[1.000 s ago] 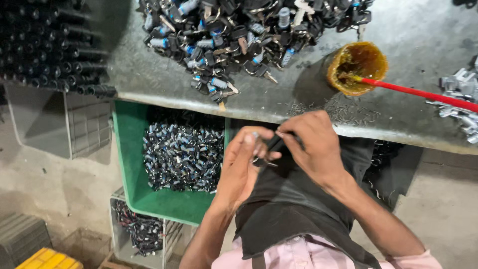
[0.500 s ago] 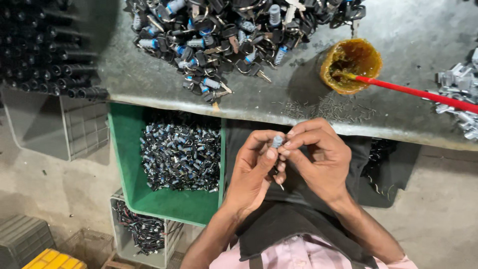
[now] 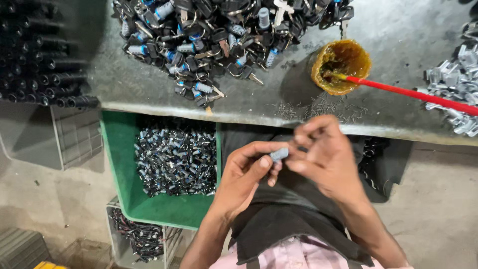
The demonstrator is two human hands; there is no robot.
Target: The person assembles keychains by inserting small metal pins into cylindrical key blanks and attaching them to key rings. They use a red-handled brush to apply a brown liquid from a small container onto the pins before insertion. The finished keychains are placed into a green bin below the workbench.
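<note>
While both hands meet below the bench edge, the scene reads as follows.

Landmark: grey workbench (image 3: 149, 94), its front edge just above the hands.
Left hand (image 3: 246, 182): below the bench edge, closed in a pinch, thumb and forefinger gripping a small metal cylinder (image 3: 279, 154).
Right hand (image 3: 323, 159): just right of the cylinder, fingers curled toward it and touching or nearly touching its right end; blurred, so whether it grips anything I cannot tell.
Cylinder axis: roughly level, tilted slightly up to the right, pointing from one hand to the other.
Nearer hand: the left, which already holds it.
Green bin (image 3: 122, 164): under the bench, left of the hands, full of similar small parts.
Pile of keyed lock parts (image 3: 209, 35): on the bench top, well above the hands.
Amber pot (image 3: 341, 65): on the bench, above the right hand, red stick (image 3: 413, 93) resting in it.
</note>
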